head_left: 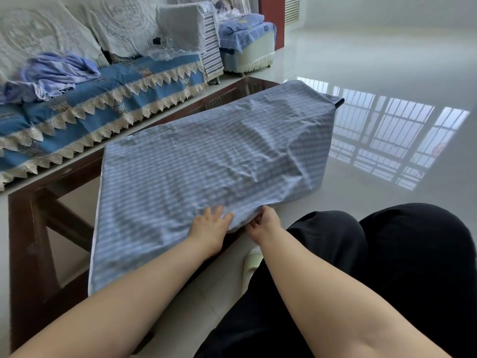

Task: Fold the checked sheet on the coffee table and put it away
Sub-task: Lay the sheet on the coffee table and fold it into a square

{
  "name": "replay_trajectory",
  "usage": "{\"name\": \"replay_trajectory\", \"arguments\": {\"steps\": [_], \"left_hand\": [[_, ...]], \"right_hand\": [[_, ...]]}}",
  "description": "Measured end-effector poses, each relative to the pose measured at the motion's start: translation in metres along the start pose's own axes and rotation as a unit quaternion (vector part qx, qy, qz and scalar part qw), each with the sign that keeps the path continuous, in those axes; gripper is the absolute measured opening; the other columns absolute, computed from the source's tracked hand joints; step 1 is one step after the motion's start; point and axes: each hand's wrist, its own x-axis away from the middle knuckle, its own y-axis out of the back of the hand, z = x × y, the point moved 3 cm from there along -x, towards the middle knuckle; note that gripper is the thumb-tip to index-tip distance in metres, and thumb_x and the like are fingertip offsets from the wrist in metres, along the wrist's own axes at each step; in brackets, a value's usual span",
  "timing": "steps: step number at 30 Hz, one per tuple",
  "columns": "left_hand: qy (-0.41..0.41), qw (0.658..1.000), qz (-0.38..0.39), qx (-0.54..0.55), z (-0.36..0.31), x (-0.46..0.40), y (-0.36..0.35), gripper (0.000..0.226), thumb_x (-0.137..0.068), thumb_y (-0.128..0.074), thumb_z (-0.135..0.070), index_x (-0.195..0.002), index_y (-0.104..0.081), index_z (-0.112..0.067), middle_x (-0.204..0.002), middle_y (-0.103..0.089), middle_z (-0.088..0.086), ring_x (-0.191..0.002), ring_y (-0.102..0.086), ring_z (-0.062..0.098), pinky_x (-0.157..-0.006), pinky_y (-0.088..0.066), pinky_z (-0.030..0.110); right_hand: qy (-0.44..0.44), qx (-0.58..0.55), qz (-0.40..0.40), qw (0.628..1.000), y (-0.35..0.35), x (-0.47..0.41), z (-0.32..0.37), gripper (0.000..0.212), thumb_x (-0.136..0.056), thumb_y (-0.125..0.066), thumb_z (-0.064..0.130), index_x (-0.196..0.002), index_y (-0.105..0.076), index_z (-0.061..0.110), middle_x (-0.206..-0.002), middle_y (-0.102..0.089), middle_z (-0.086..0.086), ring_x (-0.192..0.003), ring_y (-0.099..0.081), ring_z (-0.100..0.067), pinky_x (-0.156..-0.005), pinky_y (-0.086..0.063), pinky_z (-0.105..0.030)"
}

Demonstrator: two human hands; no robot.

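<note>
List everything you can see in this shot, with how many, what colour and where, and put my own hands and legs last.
checked sheet: one, blue and white, spread over the coffee table, its near and right edges hanging off.
coffee table: one, dark brown wood, left and centre.
sofa cover: one, blue with cream lace trim, on the sofa at left.
crumpled cloth: one heap, lilac, on the sofa.
cushions: at least two, white lace, against the sofa back.
footstool: one, blue checked cover, far centre.
slipper: one, pale, on the floor.
left hand: lies on the sheet.
right hand: pinches the sheet's near edge.
legs: black trousers, lower right.
</note>
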Motion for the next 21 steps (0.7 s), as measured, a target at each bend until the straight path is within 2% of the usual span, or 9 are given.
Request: {"name": "replay_trajectory", "arguments": {"steps": [2,4,6,7,9,10,13,17,21], "left_hand": [[0.003,0.998,-0.06,0.025,0.003,0.005,0.008,0.053,-0.088,-0.044,-0.008,-0.139,-0.032,-0.018,-0.13,-0.043,0.008,-0.116,-0.046,0.031,-0.078,-0.049,0.04],[-0.005,0.994,-0.096,0.052,0.009,0.009,0.014,0.049,-0.089,-0.038,-0.007,-0.138,-0.037,-0.017,-0.127,-0.051,0.005,-0.11,-0.054,0.029,-0.071,-0.047,0.037],[0.003,0.992,-0.11,0.061,0.018,0.012,0.019,0.045,-0.09,-0.037,-0.007,-0.134,-0.04,-0.017,-0.124,-0.057,0.004,-0.104,-0.059,0.031,-0.064,-0.042,0.035],[0.014,0.992,-0.113,0.06,0.023,0.015,0.021,0.042,-0.09,-0.037,-0.006,-0.13,-0.042,-0.017,-0.121,-0.059,0.004,-0.1,-0.061,0.032,-0.063,-0.041,0.035],[0.036,0.99,-0.117,0.069,0.034,0.018,0.026,0.038,-0.09,-0.036,-0.002,-0.124,-0.044,-0.016,-0.116,-0.06,0.005,-0.094,-0.062,0.033,-0.062,-0.041,0.036],[0.044,0.988,-0.123,0.077,0.039,0.019,0.031,0.037,-0.09,-0.035,0.0,-0.122,-0.045,-0.015,-0.117,-0.06,0.006,-0.094,-0.061,0.034,-0.064,-0.042,0.037],[0.063,0.981,-0.149,0.104,0.056,0.017,0.048,0.034,-0.091,-0.036,0.002,-0.118,-0.048,-0.015,-0.118,-0.054,0.007,-0.091,-0.059,0.035,-0.068,-0.045,0.041],[0.059,0.979,-0.141,0.135,0.082,0.014,0.065,0.017,-0.092,-0.041,-0.005,-0.1,-0.051,-0.017,-0.111,-0.054,0.005,-0.088,-0.055,0.031,-0.066,-0.041,0.037],[0.097,0.967,-0.202,0.119,0.104,0.015,0.096,0.016,-0.089,-0.045,-0.007,-0.09,-0.054,-0.019,-0.092,-0.063,0.006,-0.073,-0.052,0.024,-0.055,-0.032,0.03]], "right_hand": [[0.0,-0.078,0.045,0.996,-0.008,0.008,0.009,0.043,-0.094,-0.048,0.047,-0.102,-0.059,0.006,-0.096,-0.065,-0.012,-0.075,-0.063,-0.025,-0.052,-0.053,-0.031],[-0.007,-0.1,0.082,0.992,-0.016,0.011,0.022,0.058,-0.087,-0.051,0.062,-0.1,-0.058,0.006,-0.094,-0.065,-0.013,-0.086,-0.065,-0.029,-0.066,-0.055,-0.039],[-0.009,-0.082,0.107,0.991,-0.023,0.014,0.034,0.052,-0.087,-0.059,0.054,-0.11,-0.058,0.007,-0.106,-0.066,-0.014,-0.095,-0.065,-0.031,-0.076,-0.055,-0.042],[-0.003,-0.078,0.103,0.992,-0.025,0.014,0.041,0.044,-0.09,-0.061,0.043,-0.114,-0.056,0.007,-0.109,-0.065,-0.013,-0.094,-0.065,-0.031,-0.074,-0.056,-0.041],[0.021,-0.095,0.079,0.992,-0.027,0.013,0.059,0.023,-0.093,-0.059,0.022,-0.109,-0.056,0.006,-0.102,-0.063,-0.011,-0.084,-0.063,-0.029,-0.071,-0.057,-0.04],[0.026,-0.111,0.075,0.991,-0.028,0.013,0.069,0.019,-0.092,-0.058,0.017,-0.107,-0.056,0.006,-0.102,-0.064,-0.01,-0.083,-0.063,-0.028,-0.077,-0.057,-0.041],[0.042,-0.153,0.077,0.984,-0.032,0.02,0.103,0.023,-0.087,-0.06,0.013,-0.11,-0.062,0.012,-0.114,-0.067,-0.005,-0.094,-0.067,-0.026,-0.091,-0.054,-0.04],[0.073,-0.189,0.102,0.974,-0.036,0.032,0.144,0.007,-0.084,-0.061,0.012,-0.091,-0.064,0.014,-0.087,-0.071,-0.002,-0.075,-0.069,-0.019,-0.06,-0.059,-0.027],[0.089,-0.155,0.108,0.978,-0.053,0.038,0.172,0.007,-0.088,-0.06,0.014,-0.082,-0.059,0.012,-0.059,-0.064,-0.002,-0.048,-0.062,-0.015,-0.05,-0.051,-0.019]]}}
